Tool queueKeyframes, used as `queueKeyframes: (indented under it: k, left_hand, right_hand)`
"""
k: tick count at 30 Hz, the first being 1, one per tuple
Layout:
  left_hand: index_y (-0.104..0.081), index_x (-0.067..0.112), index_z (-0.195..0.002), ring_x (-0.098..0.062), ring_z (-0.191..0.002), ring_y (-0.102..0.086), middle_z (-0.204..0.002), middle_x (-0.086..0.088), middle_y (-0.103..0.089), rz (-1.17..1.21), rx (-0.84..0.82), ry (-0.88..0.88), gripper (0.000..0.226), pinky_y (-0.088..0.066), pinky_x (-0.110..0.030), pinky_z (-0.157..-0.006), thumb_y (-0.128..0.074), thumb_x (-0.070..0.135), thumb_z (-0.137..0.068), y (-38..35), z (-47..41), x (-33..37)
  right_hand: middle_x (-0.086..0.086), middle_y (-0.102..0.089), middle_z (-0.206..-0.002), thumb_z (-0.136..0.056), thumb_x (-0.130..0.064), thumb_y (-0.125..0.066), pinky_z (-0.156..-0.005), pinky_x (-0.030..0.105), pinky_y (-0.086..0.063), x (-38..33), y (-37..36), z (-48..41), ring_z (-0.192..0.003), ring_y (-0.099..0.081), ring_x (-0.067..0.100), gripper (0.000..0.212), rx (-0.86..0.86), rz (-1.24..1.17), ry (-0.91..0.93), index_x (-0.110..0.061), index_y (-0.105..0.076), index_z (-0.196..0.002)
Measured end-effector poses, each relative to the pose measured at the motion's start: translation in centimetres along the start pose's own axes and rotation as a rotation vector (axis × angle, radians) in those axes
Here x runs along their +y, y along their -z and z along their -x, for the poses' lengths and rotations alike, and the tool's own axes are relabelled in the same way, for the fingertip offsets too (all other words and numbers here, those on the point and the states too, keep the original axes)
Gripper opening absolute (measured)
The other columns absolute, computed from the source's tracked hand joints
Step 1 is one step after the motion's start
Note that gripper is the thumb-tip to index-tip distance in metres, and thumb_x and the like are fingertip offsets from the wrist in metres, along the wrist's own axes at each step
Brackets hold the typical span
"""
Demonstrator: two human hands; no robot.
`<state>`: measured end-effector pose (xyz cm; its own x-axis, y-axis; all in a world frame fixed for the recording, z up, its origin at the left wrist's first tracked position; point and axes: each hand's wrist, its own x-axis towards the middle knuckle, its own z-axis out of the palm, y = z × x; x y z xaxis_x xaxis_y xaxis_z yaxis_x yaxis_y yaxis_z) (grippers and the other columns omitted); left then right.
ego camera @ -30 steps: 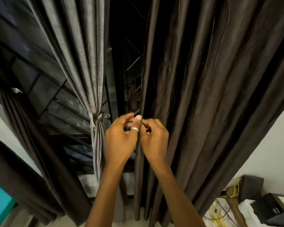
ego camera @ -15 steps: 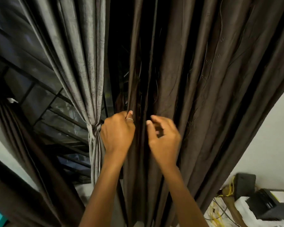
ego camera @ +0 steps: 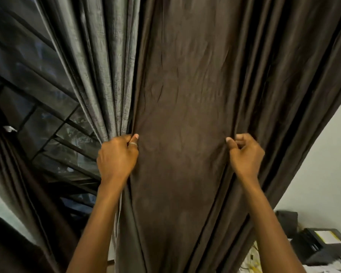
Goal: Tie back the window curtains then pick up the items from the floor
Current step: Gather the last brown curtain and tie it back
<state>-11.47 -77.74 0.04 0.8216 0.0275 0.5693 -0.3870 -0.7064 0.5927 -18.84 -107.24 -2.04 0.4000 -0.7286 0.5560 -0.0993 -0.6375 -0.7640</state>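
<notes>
Left hand [ego camera: 116, 157] and right hand [ego camera: 245, 156] have been drawn apart since the earlier frame. Brown curtain [ego camera: 183, 95] is held stretched between them, centre to 12 o'clock: its edge gripped at 9 o'clock beside grey curtain [ego camera: 106, 66], a fold pinched at 3 o'clock.

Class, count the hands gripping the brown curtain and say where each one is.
2. The left hand grips the brown curtain at its left edge, beside the grey curtain; the right hand pinches a fold further right. None seems hidden.
</notes>
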Motion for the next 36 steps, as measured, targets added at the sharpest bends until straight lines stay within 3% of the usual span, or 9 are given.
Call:
queueKeyframes:
  k: [7, 9, 13, 17, 22, 26, 30, 32, 36]
  left_hand:
    - [-0.032, 0.026, -0.050, -0.030, -0.049, -0.050, -0.046, 0.005, -0.037, 0.022, -0.011, -0.033, 0.056, -0.033, -0.031, -0.052, -0.056, 0.035, -0.100, -0.7, 1.1, 0.9]
    - [-0.034, 0.024, -0.052, -0.032, -0.052, -0.054, -0.047, 0.002, -0.042, 0.030, -0.041, -0.058, 0.053, -0.033, -0.031, -0.052, -0.054, 0.037, -0.100, -1.3, 1.6, 1.6]
    - [-0.040, 0.028, -0.058, -0.035, -0.061, -0.061, -0.057, -0.007, -0.059, 0.057, -0.095, -0.085, 0.046, -0.031, -0.032, -0.054, -0.053, 0.041, -0.100, -2.7, 2.6, 3.6]
    - [-0.036, 0.027, -0.053, -0.033, -0.066, -0.062, -0.057, -0.004, -0.057, 0.085, -0.137, -0.098, 0.052, -0.029, -0.031, -0.055, -0.053, 0.042, -0.100, -3.7, 3.4, 5.2]
    - [-0.046, 0.029, -0.053, -0.013, -0.050, -0.054, -0.048, 0.006, -0.049, 0.237, -0.218, -0.101, 0.049, -0.034, -0.028, -0.048, -0.053, 0.040, -0.100, -4.0, 3.5, 5.1]
    - [-0.050, 0.025, -0.057, -0.007, -0.045, -0.049, -0.046, 0.007, -0.048, 0.295, -0.281, -0.115, 0.045, -0.029, -0.020, -0.044, -0.054, 0.033, -0.101, -3.9, 3.3, 4.9]
    - [-0.052, 0.021, -0.059, -0.007, -0.048, -0.052, -0.051, 0.004, -0.055, 0.322, -0.348, -0.113, 0.038, -0.037, -0.022, -0.049, -0.053, 0.023, -0.097, -3.4, 3.4, 5.5]
    - [-0.050, 0.023, -0.055, -0.009, -0.051, -0.057, -0.050, 0.005, -0.055, 0.309, -0.355, -0.092, 0.041, -0.038, -0.025, -0.051, -0.052, 0.031, -0.096, -3.1, 3.5, 6.4]
    - [-0.048, 0.018, -0.052, -0.018, -0.051, -0.057, -0.048, 0.003, -0.052, 0.138, -0.272, -0.035, 0.063, -0.038, -0.028, -0.050, -0.047, 0.067, -0.091, -2.8, 3.4, 8.6]
  right_hand:
    - [0.007, -0.071, -0.088, -0.092, -0.018, -0.072, -0.066, 0.024, -0.043, -0.8, -0.9, 3.6, -0.075, -0.067, 0.018, 0.008, -0.011, -0.086, 0.089, -0.010, -0.069, -0.093]
    - [0.005, -0.068, -0.086, -0.091, -0.014, -0.073, -0.066, 0.021, -0.048, -1.7, -1.4, 5.1, -0.074, -0.066, 0.015, 0.006, -0.040, -0.107, 0.176, -0.010, -0.069, -0.091]
    - [0.001, -0.062, -0.083, -0.091, -0.009, -0.073, -0.064, 0.004, -0.040, -4.0, -2.4, 8.2, -0.069, -0.060, 0.007, 0.007, -0.101, -0.183, 0.294, -0.010, -0.069, -0.085]
    - [-0.001, -0.060, -0.084, -0.093, -0.009, -0.071, -0.063, 0.009, -0.043, -5.5, -3.5, 10.3, -0.068, -0.057, 0.005, 0.005, -0.165, -0.224, 0.347, -0.010, -0.070, -0.089]
    - [0.000, -0.060, -0.084, -0.094, -0.007, -0.068, -0.060, 0.019, -0.048, -6.2, -4.1, 10.8, -0.070, -0.059, 0.010, 0.007, -0.219, -0.295, 0.314, -0.010, -0.069, -0.088]
    - [0.000, -0.062, -0.087, -0.094, -0.007, -0.068, -0.062, 0.014, -0.048, -6.3, -3.9, 10.9, -0.073, -0.061, 0.009, 0.004, -0.250, -0.330, 0.306, -0.009, -0.072, -0.094]
    - [0.000, -0.064, -0.087, -0.094, -0.003, -0.067, -0.063, 0.013, -0.047, -6.3, -4.1, 11.1, -0.075, -0.062, 0.009, 0.008, -0.258, -0.360, 0.268, -0.009, -0.073, -0.096]
    - [-0.001, -0.062, -0.081, -0.093, -0.001, -0.066, -0.060, 0.014, -0.046, -6.2, -4.2, 11.0, -0.070, -0.060, 0.009, 0.011, -0.246, -0.338, 0.275, -0.009, -0.072, -0.091]
    - [-0.004, -0.055, -0.069, -0.093, -0.001, -0.065, -0.053, 0.013, -0.040, -6.1, -4.7, 11.1, -0.059, -0.053, 0.006, 0.018, -0.231, -0.348, 0.262, -0.010, -0.064, -0.077]
